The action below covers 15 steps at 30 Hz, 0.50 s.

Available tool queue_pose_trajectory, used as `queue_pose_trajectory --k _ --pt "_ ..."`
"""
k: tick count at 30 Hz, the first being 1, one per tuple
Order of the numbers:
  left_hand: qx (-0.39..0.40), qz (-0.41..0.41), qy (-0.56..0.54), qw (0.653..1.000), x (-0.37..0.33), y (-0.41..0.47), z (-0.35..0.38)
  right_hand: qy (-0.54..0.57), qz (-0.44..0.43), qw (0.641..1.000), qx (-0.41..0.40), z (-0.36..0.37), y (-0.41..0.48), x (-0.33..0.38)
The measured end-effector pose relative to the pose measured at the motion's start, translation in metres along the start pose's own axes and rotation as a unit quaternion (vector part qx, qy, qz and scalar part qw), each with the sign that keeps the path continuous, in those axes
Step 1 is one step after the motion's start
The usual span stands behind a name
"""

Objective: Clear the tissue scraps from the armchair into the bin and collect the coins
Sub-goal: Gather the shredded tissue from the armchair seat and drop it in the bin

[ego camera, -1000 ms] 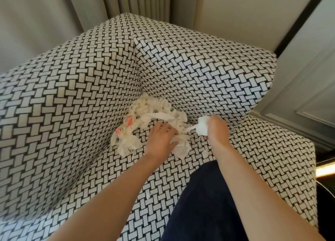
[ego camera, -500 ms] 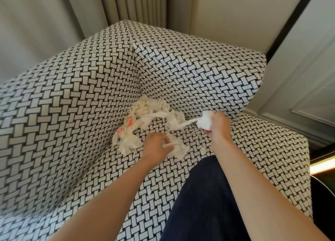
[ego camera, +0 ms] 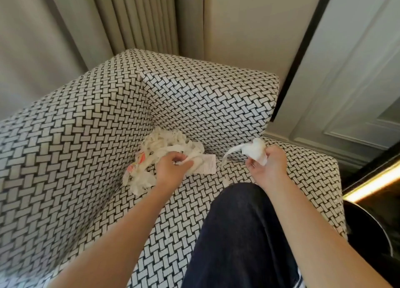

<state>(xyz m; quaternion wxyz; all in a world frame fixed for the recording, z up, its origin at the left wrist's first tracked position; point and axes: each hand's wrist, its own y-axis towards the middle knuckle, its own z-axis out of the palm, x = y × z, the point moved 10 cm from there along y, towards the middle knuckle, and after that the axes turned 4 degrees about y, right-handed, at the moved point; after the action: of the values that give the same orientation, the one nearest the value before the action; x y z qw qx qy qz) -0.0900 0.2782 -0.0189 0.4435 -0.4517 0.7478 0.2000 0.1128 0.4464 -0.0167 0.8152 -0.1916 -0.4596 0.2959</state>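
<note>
While the right hand (ego camera: 268, 168) clenched a wad (ego camera: 255, 150), the left hand (ego camera: 171, 168) pinched scraps (ego camera: 166, 142) off the armchair (ego camera: 65, 136), so gathering looked underway, binning next.

Pale pleated curtains (ego camera: 138, 17) are hanging at the upper left, beside a cream wall (ego camera: 249, 23). White panelling (ego camera: 346, 82) is running down the right, with a strip of warm light (ego camera: 372, 183) glowing below it. A knee in dark trousers (ego camera: 238, 222) is filling the lower middle.

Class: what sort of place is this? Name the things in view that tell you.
Probably a sitting room or hotel room, indoors: a patterned upholstered armchair, pleated curtains behind it, and a panelled wall to its right.
</note>
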Motion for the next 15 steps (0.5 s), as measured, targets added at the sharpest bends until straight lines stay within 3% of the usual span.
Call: queue_pose_trajectory --k 9,15 --pt "0.061 -0.013 -0.144 0.988 -0.089 -0.02 0.057 0.094 -0.043 0.995 -0.009 -0.071 -0.014 0.081" --pt "0.152 -0.038 -0.275 0.949 -0.14 -0.057 0.133 0.135 -0.094 0.986 -0.019 -0.128 -0.023 0.131"
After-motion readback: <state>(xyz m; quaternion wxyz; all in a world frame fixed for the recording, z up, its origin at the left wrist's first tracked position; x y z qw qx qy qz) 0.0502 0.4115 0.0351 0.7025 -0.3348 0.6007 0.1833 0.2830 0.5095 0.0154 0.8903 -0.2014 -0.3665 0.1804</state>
